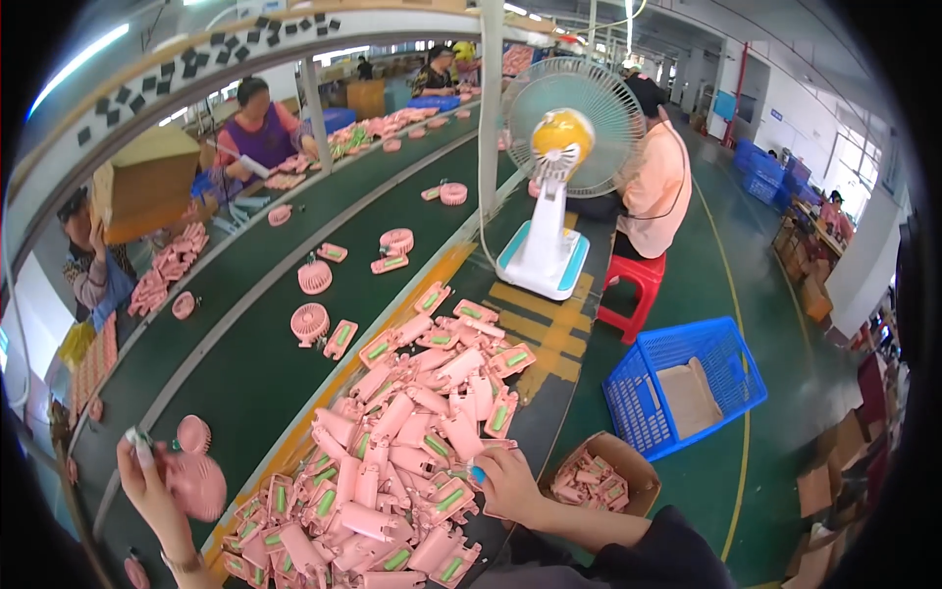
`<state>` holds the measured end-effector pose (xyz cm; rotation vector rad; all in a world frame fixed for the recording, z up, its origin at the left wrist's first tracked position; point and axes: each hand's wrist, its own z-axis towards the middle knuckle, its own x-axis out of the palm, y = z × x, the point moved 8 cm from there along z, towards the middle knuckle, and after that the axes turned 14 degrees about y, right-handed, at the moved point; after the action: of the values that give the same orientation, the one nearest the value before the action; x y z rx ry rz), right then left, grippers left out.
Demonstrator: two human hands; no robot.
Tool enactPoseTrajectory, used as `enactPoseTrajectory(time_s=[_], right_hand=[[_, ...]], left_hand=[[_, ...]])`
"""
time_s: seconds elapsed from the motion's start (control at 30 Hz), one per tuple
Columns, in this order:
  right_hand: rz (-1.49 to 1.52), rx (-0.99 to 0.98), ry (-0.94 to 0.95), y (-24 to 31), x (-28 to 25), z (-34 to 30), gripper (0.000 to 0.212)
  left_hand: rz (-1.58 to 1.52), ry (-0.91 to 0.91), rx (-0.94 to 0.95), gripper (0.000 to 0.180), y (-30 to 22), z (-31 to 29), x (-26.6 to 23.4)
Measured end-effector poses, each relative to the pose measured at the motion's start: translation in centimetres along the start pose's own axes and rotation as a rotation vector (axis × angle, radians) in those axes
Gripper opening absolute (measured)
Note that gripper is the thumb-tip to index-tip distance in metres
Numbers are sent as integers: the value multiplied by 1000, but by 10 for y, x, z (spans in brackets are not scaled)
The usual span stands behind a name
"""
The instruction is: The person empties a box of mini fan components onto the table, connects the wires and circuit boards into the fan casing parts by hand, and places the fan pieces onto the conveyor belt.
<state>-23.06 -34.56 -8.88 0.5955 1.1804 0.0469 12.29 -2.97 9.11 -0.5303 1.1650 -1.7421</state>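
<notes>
At the lower left my left hand point(157, 499) is raised over the conveyor belt, its fingers closed on a pink fan head point(196, 486) that is slightly smeared by motion. A white wrapping with a bit of green shows at its fingertips. Another round pink part point(193, 435) appears just above that fan head. My right hand point(512, 486) rests at the right edge of a big heap of pink handle shells point(392, 422), many with green inserts. Its fingers are curled, with something blue point(478, 474) at the tips; what they grip, if anything, is hidden.
Fan heads and shells lie scattered on the dark green belt point(255, 363). Beyond the heap stands a white desk fan point(549, 236). To my right are a carton of pink parts point(638, 481), a blue crate point(643, 393) and a red stool point(633, 294). Several co-workers sit along the line.
</notes>
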Motion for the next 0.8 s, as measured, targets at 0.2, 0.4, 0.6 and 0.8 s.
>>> enactPoseTrajectory(time_s=[0.2,0.4,0.6,0.8], right_hand=[[990,295,-119,-43,12,20,19],[1478,267,11,36,-26,70,15],[1263,-239,429,125,-57,38,11],[1133,-220,568,151,-60,22,9]], left_hand=[[78,114,-145,22,-52,-81,50],[245,248,-41,16,-63,-127,129],[247,502,108,15,-102,-131,197],[-13,502,-164,16,-80,-155,196]])
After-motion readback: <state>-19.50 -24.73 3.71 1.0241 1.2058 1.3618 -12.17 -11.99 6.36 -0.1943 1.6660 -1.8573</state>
